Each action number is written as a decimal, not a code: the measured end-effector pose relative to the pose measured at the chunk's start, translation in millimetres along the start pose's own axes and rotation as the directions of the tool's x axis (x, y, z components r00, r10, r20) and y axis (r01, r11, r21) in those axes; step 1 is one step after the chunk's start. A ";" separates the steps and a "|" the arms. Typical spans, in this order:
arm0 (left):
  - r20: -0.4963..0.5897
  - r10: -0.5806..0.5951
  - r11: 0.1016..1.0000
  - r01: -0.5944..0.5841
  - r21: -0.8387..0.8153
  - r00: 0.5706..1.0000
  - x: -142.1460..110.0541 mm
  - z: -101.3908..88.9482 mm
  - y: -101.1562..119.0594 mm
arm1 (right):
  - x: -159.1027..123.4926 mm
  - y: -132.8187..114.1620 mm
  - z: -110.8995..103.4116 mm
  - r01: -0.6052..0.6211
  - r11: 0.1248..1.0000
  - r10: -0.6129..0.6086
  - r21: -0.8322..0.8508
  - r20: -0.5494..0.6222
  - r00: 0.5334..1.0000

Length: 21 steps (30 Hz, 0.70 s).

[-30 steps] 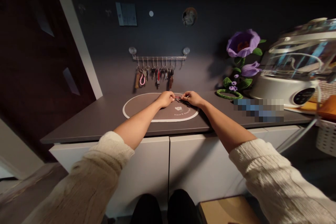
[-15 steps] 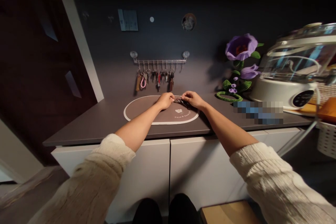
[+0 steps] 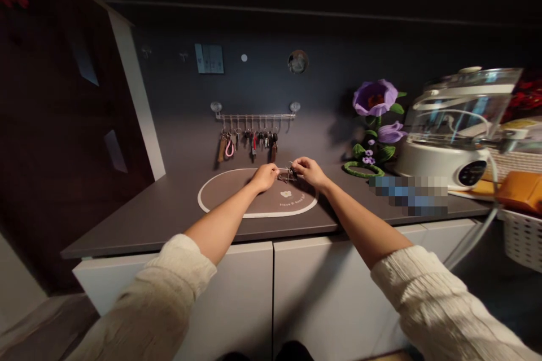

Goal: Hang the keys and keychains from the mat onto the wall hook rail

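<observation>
My left hand is closed in a pinch at the left end of a small bunch of keys, thin metal and dark pieces whose details are too small to make out. On the other side, my right hand pinches the same bunch with thumb and fingers. Both hands are just above the brown oval mat, which has a white rim and lies on the dark countertop. Behind them, a clear hook rail on the wall carries several hanging key sets.
Purple artificial flowers on a green ring base stand to the right. Beyond are a white appliance with a clear top and a white perforated basket. White cabinet doors are below the counter.
The view has tilted up slightly, so the scene sits lower. Both hands keep hold of the keys, whose pieces now hang more spread between the fingers.
</observation>
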<state>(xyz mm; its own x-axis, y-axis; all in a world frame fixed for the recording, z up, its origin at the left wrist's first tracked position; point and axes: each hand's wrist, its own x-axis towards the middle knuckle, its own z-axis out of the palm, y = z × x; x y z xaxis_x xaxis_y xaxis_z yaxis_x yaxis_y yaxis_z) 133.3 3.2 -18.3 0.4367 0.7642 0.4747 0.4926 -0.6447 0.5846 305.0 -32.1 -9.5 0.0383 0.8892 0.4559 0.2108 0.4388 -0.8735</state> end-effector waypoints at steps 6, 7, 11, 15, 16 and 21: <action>0.049 -0.050 0.998 0.052 -0.035 0.998 -1.6 2.4 -0.3 | 7.7 -5.9 1.0 -0.018 0.989 0.024 0.145 -0.043 0.999; 0.050 -0.056 0.998 0.058 -0.040 0.997 -1.9 2.6 0.0 | 9.6 -8.1 1.0 -0.018 0.988 0.026 0.156 -0.049 0.998; 0.056 -0.089 0.995 0.092 -0.046 0.994 -2.8 3.1 1.6 | 18.6 -19.5 2.6 -0.031 0.983 0.044 0.182 -0.064 0.997; 0.049 -0.098 0.995 0.099 -0.028 0.994 -2.1 3.1 1.6 | 30.4 -33.1 6.1 -0.053 0.982 0.073 0.179 -0.107 0.992; 0.044 -0.095 0.995 0.096 -0.019 0.994 -1.6 3.2 1.3 | 33.8 -36.8 7.1 -0.055 0.983 0.077 0.177 -0.118 0.990; 0.030 -0.115 0.993 0.115 -0.018 0.993 0.4 4.6 -1.1 | 52.8 -55.5 12.4 -0.060 0.986 0.084 0.153 -0.155 0.984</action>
<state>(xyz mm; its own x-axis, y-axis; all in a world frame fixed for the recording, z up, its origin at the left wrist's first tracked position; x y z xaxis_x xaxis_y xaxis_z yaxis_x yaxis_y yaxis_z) 136.4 4.0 -21.8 0.3998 0.8320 0.3845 0.5257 -0.5518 0.6474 283.2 -7.9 60.9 0.2069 0.8919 0.4022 0.0566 0.3994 -0.9150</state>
